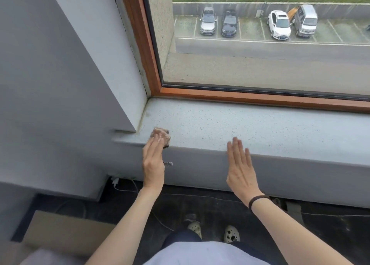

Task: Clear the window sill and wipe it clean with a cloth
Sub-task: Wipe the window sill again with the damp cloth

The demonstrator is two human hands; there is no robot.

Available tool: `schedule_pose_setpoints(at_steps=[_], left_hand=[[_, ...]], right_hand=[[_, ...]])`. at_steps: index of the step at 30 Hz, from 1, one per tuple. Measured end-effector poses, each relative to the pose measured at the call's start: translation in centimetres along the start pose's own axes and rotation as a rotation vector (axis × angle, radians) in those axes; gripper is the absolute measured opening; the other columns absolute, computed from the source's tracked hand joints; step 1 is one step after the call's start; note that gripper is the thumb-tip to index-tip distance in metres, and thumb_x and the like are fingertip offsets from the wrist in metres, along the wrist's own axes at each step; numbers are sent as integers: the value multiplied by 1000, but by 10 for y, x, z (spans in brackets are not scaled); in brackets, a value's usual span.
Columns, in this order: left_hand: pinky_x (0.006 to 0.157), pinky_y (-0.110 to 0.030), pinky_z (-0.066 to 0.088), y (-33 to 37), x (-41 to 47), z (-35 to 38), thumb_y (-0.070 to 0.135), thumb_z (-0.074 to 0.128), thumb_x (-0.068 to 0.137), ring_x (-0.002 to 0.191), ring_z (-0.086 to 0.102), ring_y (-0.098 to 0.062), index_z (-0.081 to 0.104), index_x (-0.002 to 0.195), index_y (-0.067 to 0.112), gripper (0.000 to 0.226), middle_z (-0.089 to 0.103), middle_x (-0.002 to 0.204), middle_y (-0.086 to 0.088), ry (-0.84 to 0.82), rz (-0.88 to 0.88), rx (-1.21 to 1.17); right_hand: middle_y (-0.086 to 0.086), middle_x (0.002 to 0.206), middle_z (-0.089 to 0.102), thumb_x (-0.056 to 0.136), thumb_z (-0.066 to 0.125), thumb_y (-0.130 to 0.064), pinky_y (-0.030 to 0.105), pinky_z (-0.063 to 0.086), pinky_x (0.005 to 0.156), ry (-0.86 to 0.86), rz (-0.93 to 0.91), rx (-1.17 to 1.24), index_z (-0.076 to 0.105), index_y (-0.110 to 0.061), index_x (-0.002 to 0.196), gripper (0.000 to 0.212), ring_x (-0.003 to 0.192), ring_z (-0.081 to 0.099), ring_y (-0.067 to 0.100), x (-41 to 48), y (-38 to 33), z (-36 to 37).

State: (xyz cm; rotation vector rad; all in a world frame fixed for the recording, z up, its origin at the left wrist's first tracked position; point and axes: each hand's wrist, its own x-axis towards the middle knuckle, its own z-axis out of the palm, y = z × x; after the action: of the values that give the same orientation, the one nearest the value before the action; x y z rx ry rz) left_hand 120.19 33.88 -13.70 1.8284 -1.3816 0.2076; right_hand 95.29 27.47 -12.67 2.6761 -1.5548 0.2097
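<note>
Window sill runs long left to right, with its near edge toward me. Clearing looks done from here, wiping is in hand.

My left hand is at the sill's left end, fingers straight and together, pressing flat on the cloth. My right hand is well to the right, fingers straight, tips on the near edge, holding nothing.

Cloth is bunched under my left fingertips, just near of the left corner, with a bit hanging over the edge. The rest of the sill lies to the right of it, so the next stroke likely goes rightward along the length, with the left hand doing it.
</note>
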Motion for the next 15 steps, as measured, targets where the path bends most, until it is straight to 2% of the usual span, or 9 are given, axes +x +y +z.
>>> schedule_pose_setpoints(at_steps=[2, 5, 7, 9, 11, 13, 15], left_hand=[[100, -33, 44, 4, 4, -2, -6, 58, 85, 119, 45, -25, 58, 126, 3, 42, 55, 129, -16, 145, -249, -67], [96, -20, 41, 9, 34, -6, -9, 55, 87, 119, 45, -27, 57, 126, 4, 41, 44, 130, -18, 413, -754, -251], [86, -12, 41, 7, 60, -13, -9, 54, 86, 116, 47, -30, 58, 121, 1, 37, 38, 127, -21, 595, -968, -351], [78, -13, 39, 9, 78, -14, -7, 52, 88, 114, 48, -31, 55, 120, 3, 34, 35, 129, -20, 697, -1177, -400], [79, -20, 40, 24, 83, -10, -3, 50, 89, 114, 48, -31, 51, 117, 5, 29, 36, 130, -16, 718, -1311, -442], [81, -23, 45, 41, 77, -6, -2, 50, 90, 114, 50, -29, 50, 114, 7, 25, 37, 132, -14, 658, -1355, -461], [91, -27, 44, 43, 71, -11, 5, 48, 93, 121, 47, -29, 49, 117, 7, 24, 36, 137, -17, 574, -1347, -489]], right_hand=[[19, 157, 1, 58, 46, 16, 40, -8, 118, -10, -42, -16, 9, -1, 149, 100, 145, -2, 32, 11, -5, 0], [19, 157, 1, 61, 47, 13, 40, -8, 118, -25, -32, -14, 10, -2, 149, 97, 145, -3, 31, 16, -5, -2], [19, 157, 2, 62, 47, 12, 40, -8, 118, -13, -53, -13, 8, -2, 149, 97, 146, -3, 31, 15, -5, -2], [19, 157, 3, 63, 48, 12, 40, -5, 118, 0, -70, -15, 7, -1, 149, 96, 145, -2, 30, 14, -2, -2], [19, 157, 4, 64, 48, 11, 40, -3, 118, 8, -76, -15, 7, -1, 149, 95, 145, -1, 30, 14, -1, -1], [19, 157, 5, 65, 47, 11, 40, -2, 118, 17, -78, -7, 7, -2, 149, 94, 145, -1, 30, 12, -1, -1], [19, 156, 6, 66, 47, 11, 40, -2, 118, 28, -90, -3, 7, -3, 149, 93, 145, -1, 30, 10, -4, 2]])
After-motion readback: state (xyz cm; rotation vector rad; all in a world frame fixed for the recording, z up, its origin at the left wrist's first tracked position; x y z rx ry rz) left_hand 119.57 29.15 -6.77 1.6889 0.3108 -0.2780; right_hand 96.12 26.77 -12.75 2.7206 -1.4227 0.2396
